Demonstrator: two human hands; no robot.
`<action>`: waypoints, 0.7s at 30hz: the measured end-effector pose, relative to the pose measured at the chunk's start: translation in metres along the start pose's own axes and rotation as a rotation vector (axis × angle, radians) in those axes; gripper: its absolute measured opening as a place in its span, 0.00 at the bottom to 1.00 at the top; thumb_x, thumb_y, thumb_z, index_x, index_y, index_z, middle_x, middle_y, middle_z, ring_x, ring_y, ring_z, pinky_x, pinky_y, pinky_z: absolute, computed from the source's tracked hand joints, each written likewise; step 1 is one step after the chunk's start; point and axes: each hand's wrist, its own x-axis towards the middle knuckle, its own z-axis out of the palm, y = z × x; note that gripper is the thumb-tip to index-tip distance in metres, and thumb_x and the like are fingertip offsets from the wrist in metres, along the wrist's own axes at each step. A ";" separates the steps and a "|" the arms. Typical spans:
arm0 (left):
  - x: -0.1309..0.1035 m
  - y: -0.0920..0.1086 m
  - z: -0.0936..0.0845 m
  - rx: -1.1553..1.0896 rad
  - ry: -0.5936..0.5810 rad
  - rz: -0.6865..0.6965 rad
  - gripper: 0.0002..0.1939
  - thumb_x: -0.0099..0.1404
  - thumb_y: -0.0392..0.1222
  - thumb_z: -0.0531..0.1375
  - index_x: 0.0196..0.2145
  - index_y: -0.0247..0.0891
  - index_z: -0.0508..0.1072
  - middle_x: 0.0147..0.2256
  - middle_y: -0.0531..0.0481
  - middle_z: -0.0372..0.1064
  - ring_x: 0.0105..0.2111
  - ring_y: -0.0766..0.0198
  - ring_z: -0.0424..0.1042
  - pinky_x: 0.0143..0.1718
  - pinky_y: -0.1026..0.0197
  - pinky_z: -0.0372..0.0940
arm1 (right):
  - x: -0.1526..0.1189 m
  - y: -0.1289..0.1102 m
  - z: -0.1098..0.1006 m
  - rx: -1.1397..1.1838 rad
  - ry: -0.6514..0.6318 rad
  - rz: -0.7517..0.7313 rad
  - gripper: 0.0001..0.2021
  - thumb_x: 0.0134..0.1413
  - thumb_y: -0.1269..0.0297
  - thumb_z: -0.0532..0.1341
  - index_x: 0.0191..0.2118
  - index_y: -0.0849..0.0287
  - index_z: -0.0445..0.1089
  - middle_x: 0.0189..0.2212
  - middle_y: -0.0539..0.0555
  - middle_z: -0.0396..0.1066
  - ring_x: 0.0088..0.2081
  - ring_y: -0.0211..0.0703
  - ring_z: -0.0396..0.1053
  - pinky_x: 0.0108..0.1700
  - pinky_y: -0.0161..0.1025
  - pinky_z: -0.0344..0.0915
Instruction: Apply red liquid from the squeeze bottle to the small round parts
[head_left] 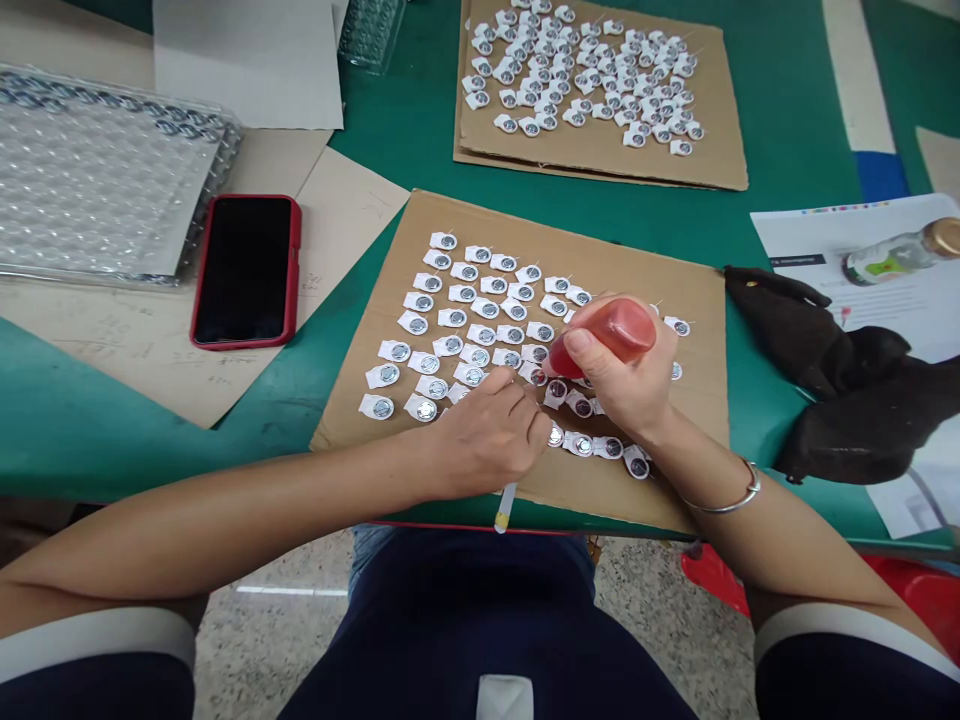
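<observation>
My right hand [637, 375] is wrapped round a red squeeze bottle [619, 332], tilted with its narrow end down to the left over the pieces. Close beside its tip, my left hand [491, 435] is closed round a thin white stick [505, 505] with a yellowish end, which sticks out below the palm. Small white tags with round silver centres [383, 375] lie in uneven rows on a brown cardboard sheet [465, 212] under both hands. Some of these pieces are hidden by my hands.
A second cardboard [600, 165] at the back holds many similar pieces. On the left lie a red-cased phone [246, 270] and bubble wrap [97, 180]. At the right are dark cloth sleeves [855, 420], a small corked bottle [896, 255] and printed paper [787, 235].
</observation>
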 end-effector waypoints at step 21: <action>0.001 -0.001 -0.002 0.003 -0.043 -0.004 0.11 0.61 0.27 0.48 0.25 0.32 0.65 0.22 0.47 0.68 0.26 0.62 0.66 0.32 0.57 0.59 | 0.002 0.002 0.001 0.024 0.020 -0.010 0.10 0.44 0.58 0.63 0.29 0.58 0.67 0.27 0.51 0.67 0.28 0.37 0.65 0.33 0.41 0.64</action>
